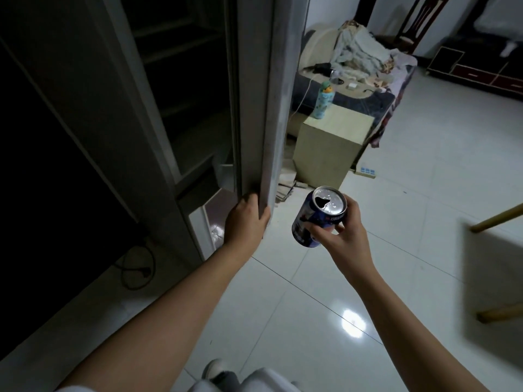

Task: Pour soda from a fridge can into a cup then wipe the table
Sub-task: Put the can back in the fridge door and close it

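A blue soda can (308, 219) with a silver top and an open mouth is tilted slightly in front of me, above the floor. My right hand (343, 236) grips it round the side. My left hand (246, 222) grips the lower edge of the grey fridge door (260, 94), fingers curled round that edge. The door stands ajar and the dark fridge interior (184, 80) shows shelves to its left. No cup is in view.
A beige box-like stand (328, 148) carries a patterned bottle (324, 101) beside a cluttered sofa (368, 66). White tiled floor (311, 306) spreads ahead. A table corner with wooden legs (498, 250) sits at right. A black cable (135, 270) lies at the fridge's foot.
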`<state>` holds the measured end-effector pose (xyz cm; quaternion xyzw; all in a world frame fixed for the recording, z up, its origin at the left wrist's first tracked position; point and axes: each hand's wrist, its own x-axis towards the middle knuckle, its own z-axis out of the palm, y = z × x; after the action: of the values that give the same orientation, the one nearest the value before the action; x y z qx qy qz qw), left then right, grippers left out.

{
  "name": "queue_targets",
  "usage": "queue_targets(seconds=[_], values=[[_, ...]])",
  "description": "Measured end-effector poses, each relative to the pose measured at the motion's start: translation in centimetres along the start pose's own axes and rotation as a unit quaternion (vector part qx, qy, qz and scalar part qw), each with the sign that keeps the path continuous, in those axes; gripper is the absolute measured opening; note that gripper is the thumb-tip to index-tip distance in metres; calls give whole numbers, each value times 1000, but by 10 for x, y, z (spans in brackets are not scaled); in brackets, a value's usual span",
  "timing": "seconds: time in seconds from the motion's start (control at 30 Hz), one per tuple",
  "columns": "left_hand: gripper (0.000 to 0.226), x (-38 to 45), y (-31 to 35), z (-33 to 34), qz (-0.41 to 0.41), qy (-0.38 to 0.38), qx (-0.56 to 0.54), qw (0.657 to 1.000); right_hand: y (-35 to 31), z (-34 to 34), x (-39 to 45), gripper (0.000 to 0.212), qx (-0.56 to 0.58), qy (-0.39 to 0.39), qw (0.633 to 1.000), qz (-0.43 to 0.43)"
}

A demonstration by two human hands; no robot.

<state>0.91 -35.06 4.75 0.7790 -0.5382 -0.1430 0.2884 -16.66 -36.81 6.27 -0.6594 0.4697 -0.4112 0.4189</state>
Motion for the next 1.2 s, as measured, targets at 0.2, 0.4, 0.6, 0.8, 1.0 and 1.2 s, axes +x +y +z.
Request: queue_targets(seconds=[0.2, 0.4, 0.6, 0.8, 1.0, 1.2], values=[[31, -12, 38, 31, 41, -37, 7, 998, 14, -40, -8, 63, 0, 23, 1000, 2], [38, -17, 73, 60, 82, -82, 13, 993, 27, -75, -14, 64, -7, 44, 999, 3], [49, -14, 108, 86, 111, -121, -2, 986, 39, -112, -18, 64, -14, 75, 997, 12], [58, -5, 143, 110, 131, -160, 12, 978, 49, -147, -18, 65, -6, 107, 994, 20], [64, 11, 172, 136, 141, -193, 18, 971, 57, -181, -19, 65, -7, 139, 990, 23], [40, 18, 174, 142, 186, -108, -57, 975, 63, -201, -20, 64, -6, 147, 989, 23]])
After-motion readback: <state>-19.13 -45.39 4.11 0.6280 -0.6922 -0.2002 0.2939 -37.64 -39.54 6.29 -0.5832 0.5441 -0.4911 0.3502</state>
